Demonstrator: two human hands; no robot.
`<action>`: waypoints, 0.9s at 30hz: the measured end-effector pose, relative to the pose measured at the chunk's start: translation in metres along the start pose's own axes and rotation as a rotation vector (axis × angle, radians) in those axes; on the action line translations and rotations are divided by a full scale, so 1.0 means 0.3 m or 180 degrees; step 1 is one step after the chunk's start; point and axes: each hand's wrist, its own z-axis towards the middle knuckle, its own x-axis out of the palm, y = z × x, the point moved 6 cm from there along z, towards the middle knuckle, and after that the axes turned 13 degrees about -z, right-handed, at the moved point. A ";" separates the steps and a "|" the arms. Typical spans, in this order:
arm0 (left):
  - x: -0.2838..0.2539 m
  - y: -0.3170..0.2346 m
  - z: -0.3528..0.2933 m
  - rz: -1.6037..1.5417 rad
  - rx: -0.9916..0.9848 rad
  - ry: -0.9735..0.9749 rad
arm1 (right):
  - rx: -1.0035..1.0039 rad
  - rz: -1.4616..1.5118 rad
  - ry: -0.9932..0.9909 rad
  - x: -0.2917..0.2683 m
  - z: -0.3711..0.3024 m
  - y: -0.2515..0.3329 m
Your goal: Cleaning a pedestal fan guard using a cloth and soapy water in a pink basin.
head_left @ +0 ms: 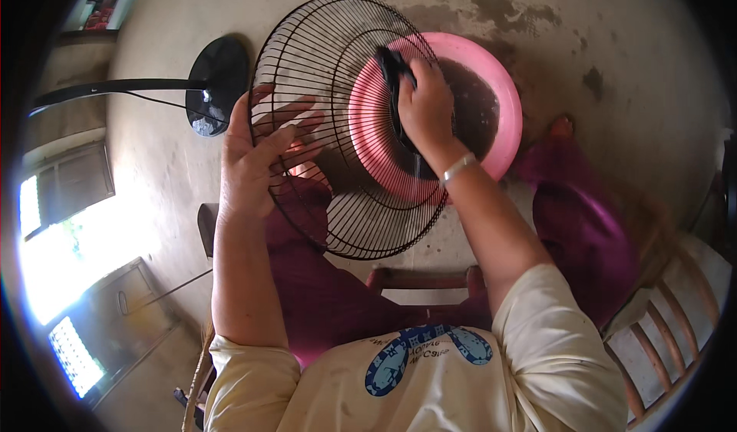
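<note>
A round black wire fan grille (332, 87) is held up in front of me, tilted over a pink basin (508, 113). My left hand (252, 159) grips the grille's left rim, with its fingers showing behind the wires. Against the grille's middle, my right hand (427, 110) presses a bunched black cloth (390, 65); part of the cloth is hidden by the fingers. Dark liquid (477, 106) lies in the basin, which stands on the floor partly behind the grille.
To the left are a fan stand's round black base (219, 71) and its pole (115, 88). Below the grille shows a low wooden stool (426, 278). A slatted wooden chair (651, 332) stands at the lower right. Dark wet patches (495, 6) mark the floor beyond the basin.
</note>
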 end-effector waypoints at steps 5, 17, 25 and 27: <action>0.016 0.019 0.024 -0.0137 0.0003 0.0128 | 0.0577 -0.0947 0.0507 0.166 0.228 -0.237; 0.046 0.010 0.015 0.0039 0.0147 0.0214 | 0.0222 -0.0432 -0.0305 0.083 0.205 -0.137; 0.023 0.014 0.021 0.0007 0.0056 0.0049 | -0.0138 0.0430 0.0002 0.030 0.128 -0.167; 0.019 0.011 0.021 0.0079 0.0126 0.0118 | -0.0326 0.0350 0.0112 -0.011 0.082 -0.035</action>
